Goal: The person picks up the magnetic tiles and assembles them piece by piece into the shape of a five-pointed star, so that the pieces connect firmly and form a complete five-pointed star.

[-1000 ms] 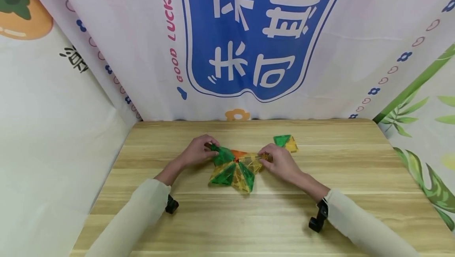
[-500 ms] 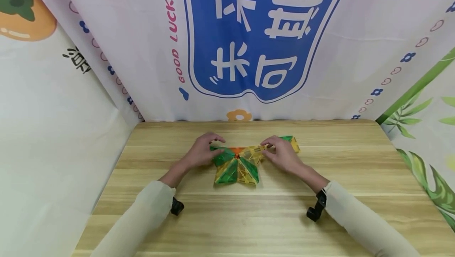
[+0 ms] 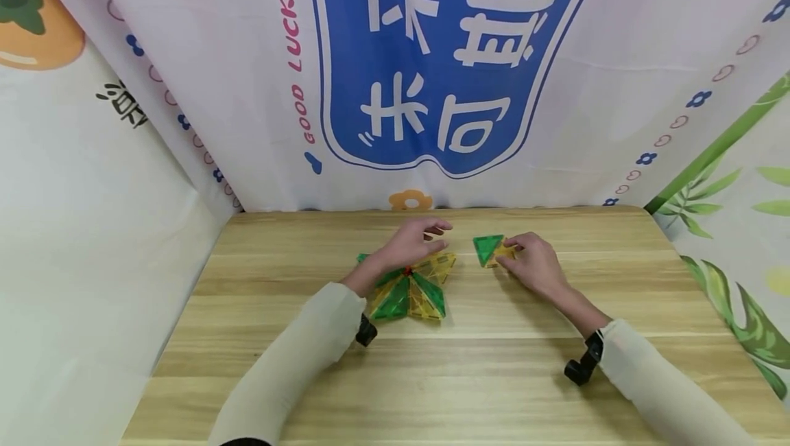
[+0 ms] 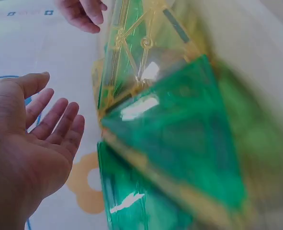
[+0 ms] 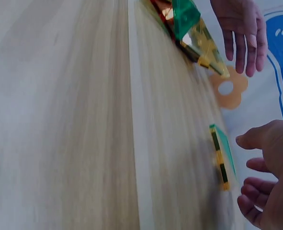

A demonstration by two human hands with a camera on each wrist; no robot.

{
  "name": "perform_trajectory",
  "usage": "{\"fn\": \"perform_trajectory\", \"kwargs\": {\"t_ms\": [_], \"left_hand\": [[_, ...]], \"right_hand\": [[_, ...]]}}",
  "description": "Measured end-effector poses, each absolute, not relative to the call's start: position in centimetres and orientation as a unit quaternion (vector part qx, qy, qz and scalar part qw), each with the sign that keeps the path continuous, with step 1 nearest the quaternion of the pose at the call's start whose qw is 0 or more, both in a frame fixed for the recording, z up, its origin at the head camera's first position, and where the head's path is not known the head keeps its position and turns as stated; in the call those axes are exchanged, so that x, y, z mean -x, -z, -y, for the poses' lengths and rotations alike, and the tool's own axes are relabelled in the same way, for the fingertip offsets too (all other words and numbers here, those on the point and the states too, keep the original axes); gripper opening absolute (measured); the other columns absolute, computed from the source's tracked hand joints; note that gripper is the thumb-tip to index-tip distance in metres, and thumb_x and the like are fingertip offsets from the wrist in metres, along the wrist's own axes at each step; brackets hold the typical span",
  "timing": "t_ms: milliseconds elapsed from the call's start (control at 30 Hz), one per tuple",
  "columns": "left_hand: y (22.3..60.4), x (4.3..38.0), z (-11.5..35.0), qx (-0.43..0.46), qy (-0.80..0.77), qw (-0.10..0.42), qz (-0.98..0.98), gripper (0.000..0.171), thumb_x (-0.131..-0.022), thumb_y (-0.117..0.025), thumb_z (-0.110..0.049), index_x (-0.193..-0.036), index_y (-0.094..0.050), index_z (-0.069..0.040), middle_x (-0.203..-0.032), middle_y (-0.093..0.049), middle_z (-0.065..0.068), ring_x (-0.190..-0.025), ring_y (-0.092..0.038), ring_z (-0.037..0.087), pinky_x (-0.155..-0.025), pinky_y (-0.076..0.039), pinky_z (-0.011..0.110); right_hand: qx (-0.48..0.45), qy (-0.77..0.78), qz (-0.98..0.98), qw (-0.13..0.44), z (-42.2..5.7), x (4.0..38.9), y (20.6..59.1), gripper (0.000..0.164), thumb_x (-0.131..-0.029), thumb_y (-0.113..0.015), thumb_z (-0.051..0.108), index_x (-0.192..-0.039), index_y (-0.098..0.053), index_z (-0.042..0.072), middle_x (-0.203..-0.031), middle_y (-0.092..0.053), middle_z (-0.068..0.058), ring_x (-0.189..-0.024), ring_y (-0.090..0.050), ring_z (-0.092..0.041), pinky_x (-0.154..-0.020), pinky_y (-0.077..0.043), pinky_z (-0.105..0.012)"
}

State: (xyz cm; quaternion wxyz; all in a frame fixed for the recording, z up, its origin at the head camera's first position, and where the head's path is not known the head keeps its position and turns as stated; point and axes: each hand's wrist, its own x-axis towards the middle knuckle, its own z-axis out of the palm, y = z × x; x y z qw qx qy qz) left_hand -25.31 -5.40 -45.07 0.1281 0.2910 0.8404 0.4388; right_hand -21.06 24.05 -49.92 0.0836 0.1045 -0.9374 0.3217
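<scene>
A star-like model of translucent green and yellow triangular magnetic tiles (image 3: 407,295) sits mid-table, its centre raised. My left hand (image 3: 409,245) reaches across the far side of it, hiding part of the green and orange tiles. In the left wrist view that hand's fingers (image 4: 60,124) are spread and hold nothing, beside the model. To the right lies a flat pair of tiles, a green triangle (image 3: 487,247) joined to a yellow triangle (image 3: 503,258). My right hand (image 3: 535,264) is at the yellow one, thumb and fingers apart; the right wrist view shows a gap between them and the pair.
The wooden table (image 3: 481,384) ends at the back against a printed cloth (image 3: 555,171). More cloth hangs at the left and right sides. Each wrist wears a small black camera (image 3: 580,369).
Both hands have left the star-like model's edges. My left hand has moved right, over its far side; my right hand has moved right to the loose pair.
</scene>
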Motion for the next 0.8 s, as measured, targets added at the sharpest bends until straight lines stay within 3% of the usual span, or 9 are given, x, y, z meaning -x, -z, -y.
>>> {"fn": "perform_trajectory", "kwargs": {"t_ms": [267, 800], "left_hand": [[46.4, 26.9, 3.1, -0.23, -0.469, 0.189, -0.831, 0.042, -0.11, -0.058, -0.013, -0.15, -0.056, 0.001, -0.153, -0.057, 0.017, -0.137, -0.058, 0.032, -0.107, -0.054, 0.038], [48.1, 28.1, 1.9, -0.183, -0.468, 0.212, -0.838, 0.044, -0.108, -0.06, -0.007, -0.151, -0.055, 0.0, -0.153, -0.058, 0.016, -0.141, -0.055, 0.031, -0.113, -0.049, 0.04]], "right_hand": [[-0.079, -0.308, 0.946, 0.057, -24.4, 21.9, 50.8, 0.05, -0.089, -0.087, 0.023, -0.122, -0.072, -0.01, -0.118, -0.069, -0.031, -0.105, -0.066, -0.042, -0.088, -0.055, -0.057], [-0.089, -0.356, 0.929, 0.047, -21.5, 23.9, 51.0, 0.047, -0.085, -0.091, 0.019, -0.12, -0.073, -0.007, -0.112, -0.072, -0.024, -0.1, -0.069, -0.036, -0.086, -0.058, -0.051]]}}
